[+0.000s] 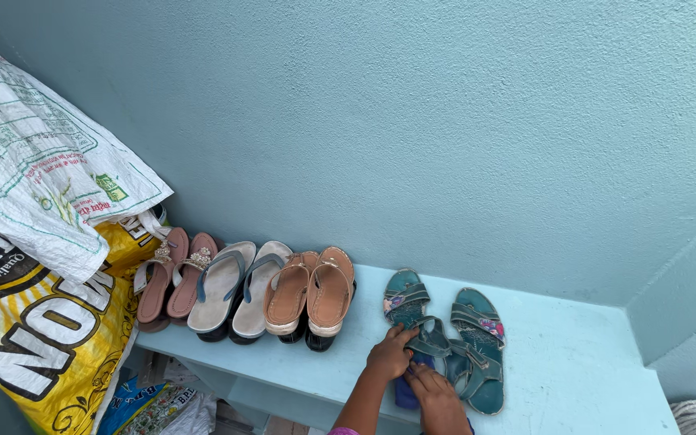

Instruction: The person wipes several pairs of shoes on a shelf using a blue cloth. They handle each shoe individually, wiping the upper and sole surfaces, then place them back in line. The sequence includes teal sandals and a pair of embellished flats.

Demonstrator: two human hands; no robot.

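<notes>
Two teal strappy sandals lie on a light blue ledge (573, 362). My left hand (390, 356) rests on the heel and back strap of the left teal sandal (407, 300), fingers curled over it. My right hand (438, 396) sits just below it, touching the same sandal's heel end, with a dark blue piece partly hidden beneath. The right teal sandal (479, 348) lies beside it, flat, not touched by either hand.
To the left on the ledge stand a tan pair of sandals (309, 294), a white pair with blue straps (235, 287) and a brown jewelled pair (172, 274). Woven sacks, white (34, 161) and yellow (34, 338), pile at the far left. A blue wall (445, 121) rises behind.
</notes>
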